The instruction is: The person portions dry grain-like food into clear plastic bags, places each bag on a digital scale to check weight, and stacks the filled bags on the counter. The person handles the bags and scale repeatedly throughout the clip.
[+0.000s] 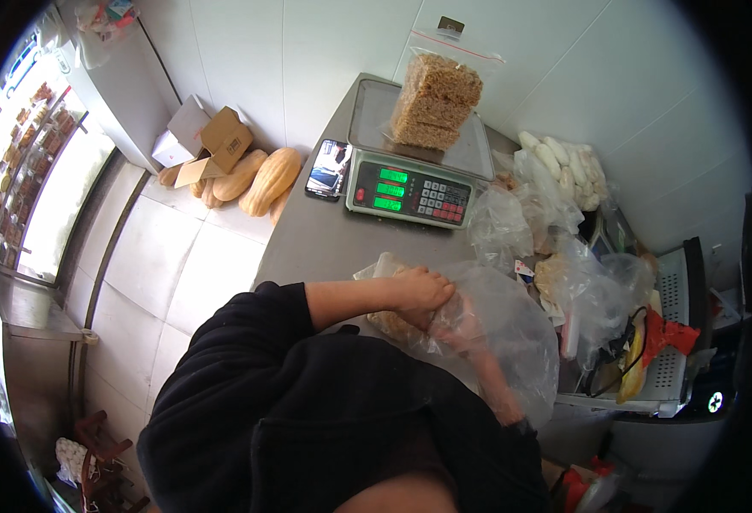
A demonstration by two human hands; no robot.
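My left hand [423, 292] is closed on the gathered edge of a large clear plastic bag [526, 312], with its fingers curled down. My right hand [460, 327] shows only through the bag's film, close beside the left, and its forearm lies under the plastic too. Its fingers are blurred by the film. Beneath and left of my left hand, a clear package with something tan in it [390, 323] lies on the counter, partly covered by the hand and sleeve.
A scale [410, 192] with green displays bears a zip bag of stacked brown grainy blocks [438, 101]. Left of it lies a phone [329, 169]. Crumpled plastic bags [603, 274] and a grey perforated tray [671, 342] crowd the right. Pumpkins [271, 181] and open cartons [225, 141] rest on the floor.
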